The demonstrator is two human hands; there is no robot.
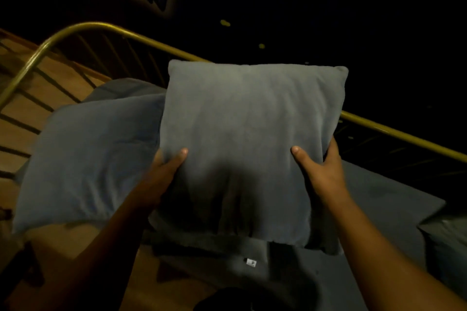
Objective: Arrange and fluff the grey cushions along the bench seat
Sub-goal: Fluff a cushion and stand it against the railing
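Left hand (164, 166) and right hand (321, 169) grip the grey cushion (247, 121).
I have a thumb on its front at each side and fingers curled behind, holding it upright over the seat pad (379, 199), its left edge overlapping the second cushion (86, 159). My worry: pushed back too hard, it could tip over the brass rail (379, 127) or shove the neighbour off the end.
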